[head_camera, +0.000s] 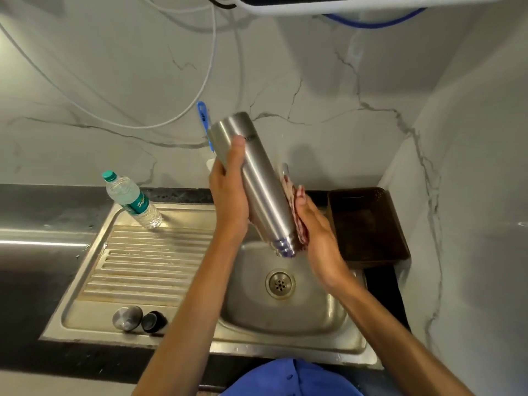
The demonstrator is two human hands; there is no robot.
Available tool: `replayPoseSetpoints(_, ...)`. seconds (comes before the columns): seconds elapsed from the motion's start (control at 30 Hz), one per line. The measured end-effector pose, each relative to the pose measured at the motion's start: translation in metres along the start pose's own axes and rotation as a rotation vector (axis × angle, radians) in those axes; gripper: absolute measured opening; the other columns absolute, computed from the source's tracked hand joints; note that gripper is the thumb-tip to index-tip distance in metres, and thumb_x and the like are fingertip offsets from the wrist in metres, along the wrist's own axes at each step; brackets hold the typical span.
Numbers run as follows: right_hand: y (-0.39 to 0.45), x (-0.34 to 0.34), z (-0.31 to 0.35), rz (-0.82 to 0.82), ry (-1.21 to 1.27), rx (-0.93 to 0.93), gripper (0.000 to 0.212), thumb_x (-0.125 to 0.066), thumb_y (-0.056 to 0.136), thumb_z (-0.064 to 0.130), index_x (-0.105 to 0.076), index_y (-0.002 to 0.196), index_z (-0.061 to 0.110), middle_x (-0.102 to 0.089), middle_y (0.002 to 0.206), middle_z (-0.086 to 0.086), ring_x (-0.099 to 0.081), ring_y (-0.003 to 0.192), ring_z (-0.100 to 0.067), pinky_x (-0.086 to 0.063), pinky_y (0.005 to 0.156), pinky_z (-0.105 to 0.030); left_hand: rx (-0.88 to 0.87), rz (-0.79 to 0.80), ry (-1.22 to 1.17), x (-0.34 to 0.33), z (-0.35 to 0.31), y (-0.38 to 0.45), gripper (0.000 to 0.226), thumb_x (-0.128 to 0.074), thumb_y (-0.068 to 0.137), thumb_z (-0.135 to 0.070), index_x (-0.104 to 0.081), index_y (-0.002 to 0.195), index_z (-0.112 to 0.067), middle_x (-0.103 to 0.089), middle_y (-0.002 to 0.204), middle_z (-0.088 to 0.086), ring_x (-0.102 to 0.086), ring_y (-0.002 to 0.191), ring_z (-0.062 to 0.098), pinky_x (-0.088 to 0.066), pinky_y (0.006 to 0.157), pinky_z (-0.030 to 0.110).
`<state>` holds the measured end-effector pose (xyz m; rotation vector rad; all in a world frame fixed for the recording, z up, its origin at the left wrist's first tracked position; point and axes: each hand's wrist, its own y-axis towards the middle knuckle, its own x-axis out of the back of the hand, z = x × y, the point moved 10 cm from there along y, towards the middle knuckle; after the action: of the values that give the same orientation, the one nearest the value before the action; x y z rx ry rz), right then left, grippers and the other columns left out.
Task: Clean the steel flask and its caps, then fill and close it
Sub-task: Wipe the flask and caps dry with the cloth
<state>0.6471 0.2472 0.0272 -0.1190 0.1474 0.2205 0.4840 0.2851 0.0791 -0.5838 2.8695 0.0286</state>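
Observation:
The steel flask (pixel 254 178) is upside down and tilted over the sink basin (pixel 311 310), its open threaded mouth pointing down. My left hand (pixel 228 195) grips its body from the left, thumb lying up along the side. My right hand (pixel 320 238) presses a red-and-white checked cloth (pixel 297 207) against the flask's right side near the neck. A steel cap (pixel 127 317) and a black inner cap (pixel 153 321) sit side by side on the drainboard's front edge.
A plastic water bottle with a green cap (pixel 131 200) stands at the back of the ribbed drainboard (pixel 148 264). A blue-handled brush (pixel 205 124) stands behind the flask. A dark brown tray (pixel 368 224) sits right of the sink. White cables hang on the marble wall.

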Motion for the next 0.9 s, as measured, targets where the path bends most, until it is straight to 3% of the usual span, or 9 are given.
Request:
replayPoseSetpoints(0.07, -0.013, -0.002, -0.003, -0.020, 0.030, 0.033, 0.045, -0.042, 0.109, 0.047, -0.043, 0.154, 0.042, -0.056, 0.150, 0.012, -0.054, 0.138, -0.005, -0.038, 0.122, -0.046, 0.015, -0.008, -0.044, 0.009, -0.006, 0.014, 0.067, -0.058, 0.097, -0.064, -0.063, 0.124, -0.003, -0.069, 0.102, 0.029, -0.069, 0.086, 0.038, -0.060, 0.083, 0.058)
replayPoseSetpoints(0.17, -0.028, -0.013, 0.025, -0.057, -0.350, 0.278, 0.045, -0.032, 0.113, 0.043, -0.029, 0.155, 0.057, -0.040, 0.160, 0.016, -0.045, 0.142, -0.002, -0.046, 0.116, -0.041, 0.138, -0.056, -0.111, 0.014, 0.005, 0.018, 0.064, -0.059, 0.097, -0.066, -0.064, 0.128, -0.010, -0.075, 0.105, 0.022, -0.074, 0.088, 0.031, -0.062, 0.088, 0.050)
replayPoseSetpoints(0.27, -0.032, -0.035, 0.027, -0.040, -0.886, 0.491, 0.062, -0.029, 0.109, 0.053, -0.009, 0.166, 0.038, -0.019, 0.166, -0.009, -0.040, 0.143, -0.023, -0.052, 0.109, -0.044, 0.300, -0.007, -0.205, 0.005, 0.020, 0.008, 0.055, -0.068, 0.095, -0.055, -0.064, 0.127, -0.010, -0.077, 0.089, 0.014, -0.073, 0.085, 0.028, -0.063, 0.082, 0.043)
replayPoseSetpoints(0.33, -0.038, -0.047, 0.016, -0.100, -1.159, 0.653, 0.070, -0.041, 0.106, 0.029, -0.005, 0.166, 0.029, -0.018, 0.161, -0.025, -0.039, 0.141, -0.041, -0.051, 0.108, -0.054, 0.278, -0.025, -0.211, 0.007, 0.025, 0.006, 0.053, -0.075, 0.089, -0.051, -0.065, 0.122, -0.011, -0.072, 0.090, 0.012, -0.070, 0.087, 0.030, -0.061, 0.081, 0.042)
replayPoseSetpoints(0.43, -0.045, -0.048, -0.006, -0.263, -1.291, 0.805, 0.055, -0.029, 0.108, 0.016, -0.021, 0.162, 0.019, -0.021, 0.158, -0.032, -0.038, 0.138, -0.051, -0.042, 0.110, -0.057, 0.229, -0.056, -0.135, 0.008, 0.028, 0.003, 0.066, -0.084, 0.076, -0.061, -0.069, 0.120, -0.013, -0.068, 0.098, 0.012, -0.069, 0.087, 0.028, -0.060, 0.084, 0.043)
replayPoseSetpoints(0.53, -0.040, -0.037, -0.005, -0.373, -1.301, 0.858, 0.061, -0.052, 0.106, 0.026, -0.024, 0.160, 0.016, -0.033, 0.152, -0.032, -0.048, 0.129, -0.049, -0.051, 0.103, -0.054, 0.283, -0.099, -0.257, 0.006, 0.036, -0.005, 0.062, -0.081, 0.080, -0.060, -0.068, 0.116, -0.011, -0.070, 0.087, 0.011, -0.070, 0.078, 0.027, -0.061, 0.078, 0.041)
replayPoseSetpoints(0.73, 0.003, -0.008, 0.023, -0.291, -0.733, 0.347, 0.053, -0.023, 0.111, 0.050, -0.038, 0.154, 0.022, -0.060, 0.127, -0.007, -0.065, 0.103, -0.019, -0.058, 0.082, -0.033, 0.184, -0.152, -0.381, 0.011, 0.026, -0.006, 0.070, -0.075, 0.081, -0.060, -0.065, 0.127, -0.008, -0.073, 0.083, 0.005, -0.072, 0.078, 0.023, -0.059, 0.069, 0.036)
replayPoseSetpoints(0.8, 0.018, 0.001, 0.015, -0.229, -0.507, 0.121, 0.048, -0.026, 0.112, 0.050, -0.057, 0.136, 0.023, -0.068, 0.107, -0.003, -0.071, 0.090, -0.018, -0.058, 0.067, -0.023, 0.133, -0.064, -0.389, 0.006, 0.021, -0.003, 0.073, -0.074, 0.076, -0.063, -0.065, 0.124, -0.008, -0.073, 0.085, 0.005, -0.072, 0.078, 0.023, -0.059, 0.067, 0.035)
replayPoseSetpoints(0.9, 0.014, -0.003, -0.013, -0.067, -0.064, -0.295, 0.041, -0.037, 0.111, 0.047, -0.067, 0.114, 0.020, -0.076, 0.094, -0.011, -0.076, 0.078, -0.023, -0.061, 0.065, -0.032, 0.064, 0.141, -0.424, -0.007, 0.008, -0.002, 0.067, -0.076, 0.073, -0.066, -0.068, 0.112, -0.013, -0.073, 0.081, 0.003, -0.071, 0.070, 0.020, -0.060, 0.063, 0.031)
